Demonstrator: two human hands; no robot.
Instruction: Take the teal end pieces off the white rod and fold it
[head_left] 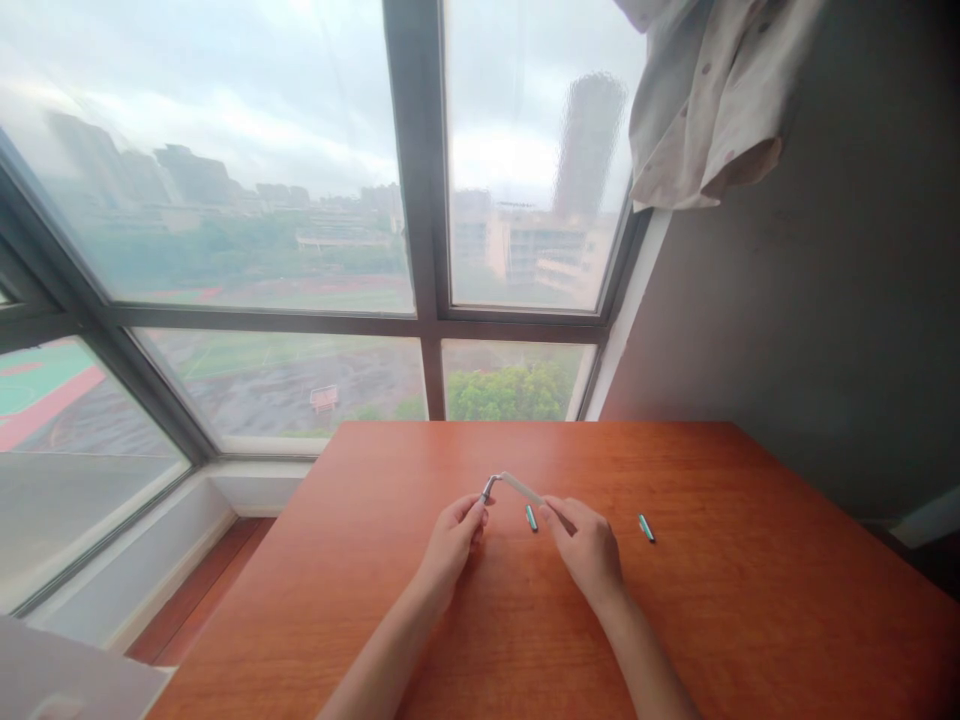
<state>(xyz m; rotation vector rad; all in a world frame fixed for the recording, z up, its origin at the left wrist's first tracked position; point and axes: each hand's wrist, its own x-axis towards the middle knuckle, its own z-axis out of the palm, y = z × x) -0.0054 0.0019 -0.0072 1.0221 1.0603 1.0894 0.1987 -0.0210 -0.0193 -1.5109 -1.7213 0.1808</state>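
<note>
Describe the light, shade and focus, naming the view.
Head view: daylight enters through the window; the tower outside looks hazy; the right wall sits in deep shade; the table carries a pale sheen near its far edge; the silver piece in the left hand lacks fine detail.

Tabletop (525, 610): smooth wood grain (soft sheen); silvery piece (489, 489): shiny, metal-looking.

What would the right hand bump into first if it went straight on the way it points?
Probably the silver piece in the left hand: the pale stick in the right hand leads toward its bent tip. Depth is unclear; they may already touch.
</note>
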